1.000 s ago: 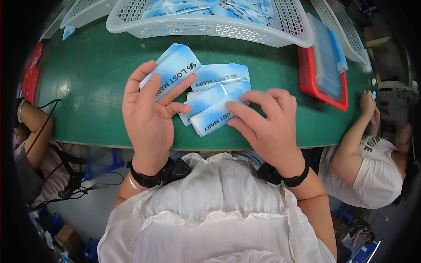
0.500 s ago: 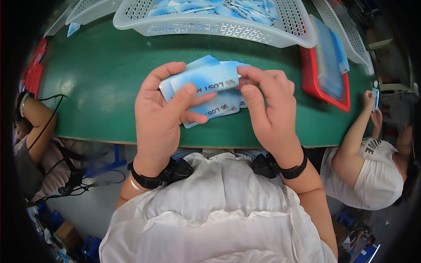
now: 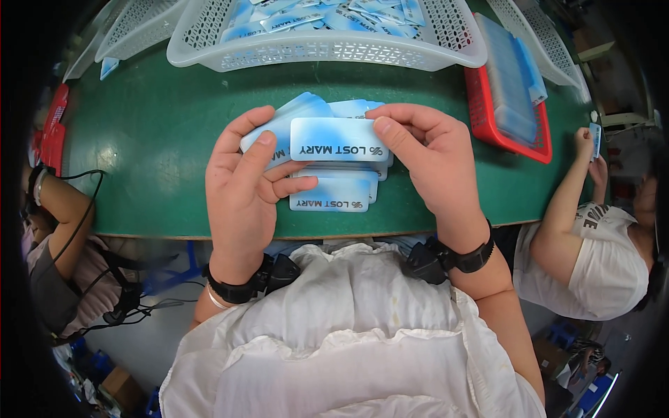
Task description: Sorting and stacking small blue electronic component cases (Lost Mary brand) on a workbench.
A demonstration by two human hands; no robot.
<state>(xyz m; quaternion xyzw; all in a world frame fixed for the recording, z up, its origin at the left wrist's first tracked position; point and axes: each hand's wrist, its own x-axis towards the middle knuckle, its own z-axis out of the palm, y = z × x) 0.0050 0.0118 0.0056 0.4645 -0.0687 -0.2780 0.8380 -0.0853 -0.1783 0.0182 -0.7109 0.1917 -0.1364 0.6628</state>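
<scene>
Between thumb and fingers, my right hand (image 3: 435,150) pinches one end of a flat blue-and-white rectangular piece (image 3: 334,139) with dark print. My left hand (image 3: 244,181) grips a small fanned bunch of similar blue-and-white pieces (image 3: 291,118), thumb on top. The single piece overlaps that bunch at its right side. Below and behind it, several more such pieces (image 3: 331,194) lie in an overlapping stack on the green table. Whether they are cards or thin packs I cannot tell.
A white perforated basket (image 3: 327,52) full of the same pieces stands at the far side. To its right is a red basket (image 3: 488,118) with a clear plastic stack. Co-workers sit on both sides; the one at right holds a blue piece (image 3: 595,139). Cables hang at left.
My right hand has drawn one piece out of the bunch, and it now lies level and face up. My left hand has shifted slightly left with the others. The stack below shows more.
</scene>
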